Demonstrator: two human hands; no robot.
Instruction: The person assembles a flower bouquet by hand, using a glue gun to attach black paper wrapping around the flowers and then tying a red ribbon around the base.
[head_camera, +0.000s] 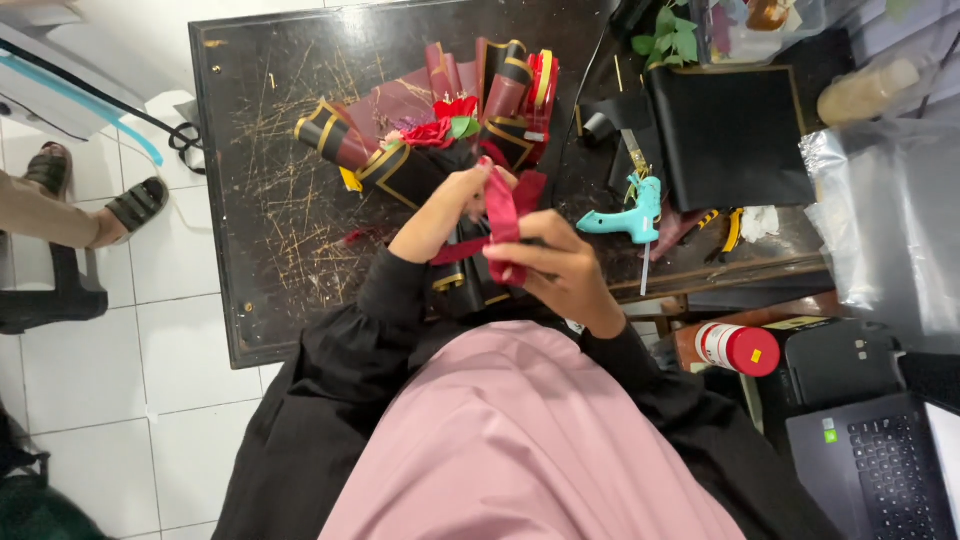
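Both hands, left hand (445, 215) and right hand (560, 265), pinch a red ribbon (502, 222) taut between their grips, looping it just below the bouquet (440, 130) lying steadied on the desk (270, 200).

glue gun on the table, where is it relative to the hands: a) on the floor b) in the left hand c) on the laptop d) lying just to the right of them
d: the teal glue gun lies on the table, right of both hands, which hold a red ribbon.
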